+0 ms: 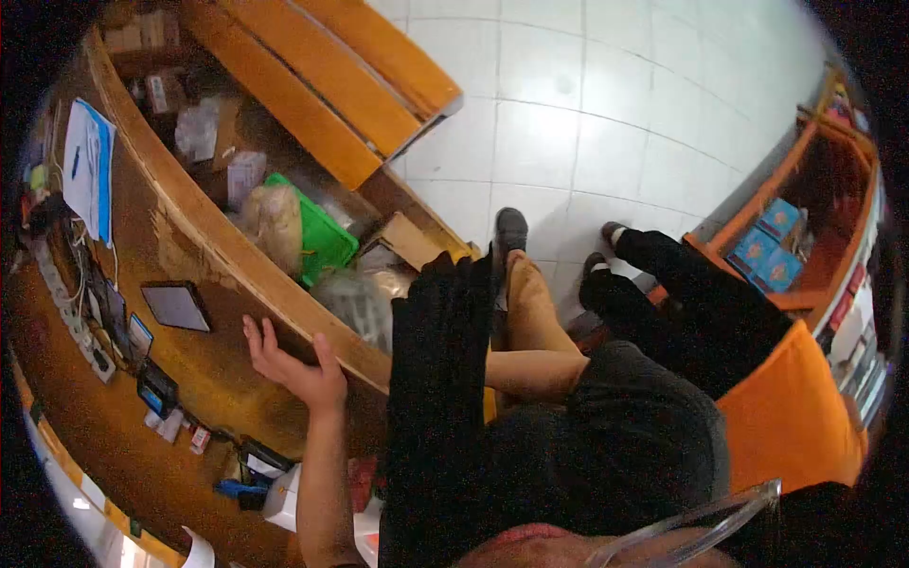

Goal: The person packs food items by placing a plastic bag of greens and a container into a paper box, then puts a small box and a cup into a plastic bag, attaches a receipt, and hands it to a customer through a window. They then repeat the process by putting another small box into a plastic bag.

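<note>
My left hand (301,374) reaches in from the bottom left with its fingers spread and nothing held. It lies at the wooden desk's raised edge (275,289), its thumb against the wood and its fingers over the desktop; firm contact is hard to tell. A bare forearm (535,371) extends left from my dark shirt (606,426) and disappears behind a long black hanging shape (436,398), hiding my right hand. On the desktop beyond my left fingers rests a tablet-like device (177,307) with a pale screen.
Papers with a blue edge (90,170), devices and cables line the desk. Below its edge are a green crate (327,241) and plastic bags. Orange drawers (331,85) jut out above. Another person's black-trousered legs (682,284) stand right, near a cabinet holding blue boxes (769,246).
</note>
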### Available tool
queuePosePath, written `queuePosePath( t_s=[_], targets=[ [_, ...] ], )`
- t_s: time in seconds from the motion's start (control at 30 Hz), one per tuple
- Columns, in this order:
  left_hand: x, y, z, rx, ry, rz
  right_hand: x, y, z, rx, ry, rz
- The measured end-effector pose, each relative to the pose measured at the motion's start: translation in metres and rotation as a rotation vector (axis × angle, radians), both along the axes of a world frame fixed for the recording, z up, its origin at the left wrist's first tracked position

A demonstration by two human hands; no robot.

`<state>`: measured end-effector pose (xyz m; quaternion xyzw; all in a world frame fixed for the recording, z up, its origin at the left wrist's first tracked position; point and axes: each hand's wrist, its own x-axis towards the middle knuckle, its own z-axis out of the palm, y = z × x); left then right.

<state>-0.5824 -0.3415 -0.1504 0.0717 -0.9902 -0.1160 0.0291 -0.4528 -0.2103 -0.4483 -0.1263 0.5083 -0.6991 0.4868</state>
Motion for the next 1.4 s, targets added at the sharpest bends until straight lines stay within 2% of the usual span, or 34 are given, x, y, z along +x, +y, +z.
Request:
queuePosePath(
  t_s=[0.1, 0.2, 0.27, 0.3, 0.33, 0.43, 0.47, 0.57, 0.63, 0.67, 0.7, 0.73, 0.77, 0.8, 0.83, 0.87, 0.9, 0.93, 1.07, 1.13, 1.2, 1.27, 1.3, 1.33, 1.37, 1.4],
  targets=[
    [0.000, 0.000, -0.005, 0.007, 0.103, -0.082, -0.016, 0.063, 0.051, -0.059, -0.144, -0.212],
    [0.002, 0.003, -0.005, -0.017, 0.123, -0.030, -0.029, 0.083, 0.108, -0.154, -0.253, -0.439],
    [0.004, 0.007, -0.003, -0.080, 0.025, 0.102, -0.022, 0.092, 0.153, -0.222, -0.329, -0.584],
    [0.006, 0.010, -0.003, -0.046, 0.047, 0.080, -0.017, 0.099, 0.178, -0.253, -0.359, -0.654],
    [0.006, 0.012, 0.000, -0.064, 0.013, 0.111, -0.005, 0.104, 0.184, -0.094, -0.044, -0.679],
    [0.005, 0.007, -0.003, -0.081, 0.027, 0.090, 0.029, 0.115, 0.210, -0.016, 0.154, -0.788],
    [0.006, 0.007, -0.002, -0.115, 0.031, 0.105, 0.037, 0.116, 0.239, 0.197, 0.147, -0.823],
    [0.010, 0.007, -0.002, -0.089, 0.093, 0.031, 0.053, 0.135, 0.330, 0.141, 0.076, -1.063],
    [0.012, 0.008, -0.013, -0.039, 0.289, -0.252, 0.068, 0.148, 0.380, 0.073, 0.159, -1.185],
    [0.019, 0.021, -0.010, 0.129, 0.348, -0.509, 0.081, 0.154, 0.405, 0.060, 0.175, -1.208],
    [0.029, 0.039, -0.001, 0.270, 0.236, -0.757, 0.093, 0.160, 0.426, 0.049, 0.192, -1.232],
    [0.046, 0.066, 0.019, 0.543, -0.005, -0.938, 0.105, 0.162, 0.439, -0.007, 0.289, -1.294],
    [0.069, 0.097, 0.042, 0.499, -0.007, -1.179, 0.119, 0.166, 0.459, 0.006, 0.324, -1.358],
    [0.095, 0.127, 0.066, 0.547, -0.017, -1.335, 0.132, 0.168, 0.485, 0.014, 0.422, -1.320],
    [0.105, 0.151, 0.056, 0.324, -0.172, -1.450, 0.147, 0.171, 0.510, 0.032, 0.517, -1.277],
    [0.131, 0.176, 0.061, 0.468, 0.080, -1.696, 0.162, 0.172, 0.533, 0.119, 0.605, -1.255],
    [0.140, 0.200, 0.072, 0.485, 0.102, -1.771, 0.170, 0.170, 0.538, 0.248, 0.913, -1.282],
    [0.157, 0.222, 0.083, 0.525, 0.143, -1.808, 0.184, 0.170, 0.559, 0.323, 1.055, -1.246],
    [0.213, 0.255, 0.113, 0.691, 0.277, -1.957, 0.237, 0.180, 0.571, 0.510, 1.298, -1.263],
    [0.262, 0.295, 0.137, 0.779, 0.311, -1.991, 0.287, 0.179, 0.585, 0.743, 1.389, -1.227],
    [0.291, 0.298, 0.146, 0.858, 0.326, -2.008, 0.340, 0.188, 0.580, 1.049, 1.504, -1.577],
    [0.332, 0.324, 0.167, 0.938, 0.343, -2.011, 0.408, 0.196, 0.575, 1.401, 1.299, -1.906],
    [0.330, 0.314, 0.166, 0.983, 0.353, -2.008, 0.435, 0.199, 0.555, 1.510, 1.142, -2.167],
    [0.327, 0.307, 0.165, 1.033, 0.362, -2.000, 0.459, 0.189, 0.543, 1.236, 0.815, -2.406],
    [0.343, 0.316, 0.175, 1.089, 0.366, -1.984, 0.476, 0.183, 0.524, 1.266, 0.815, -2.426],
    [0.372, 0.347, 0.188, 1.137, 0.370, -1.965, 0.491, 0.178, 0.503, 0.896, 0.540, -2.572]
  ],
)
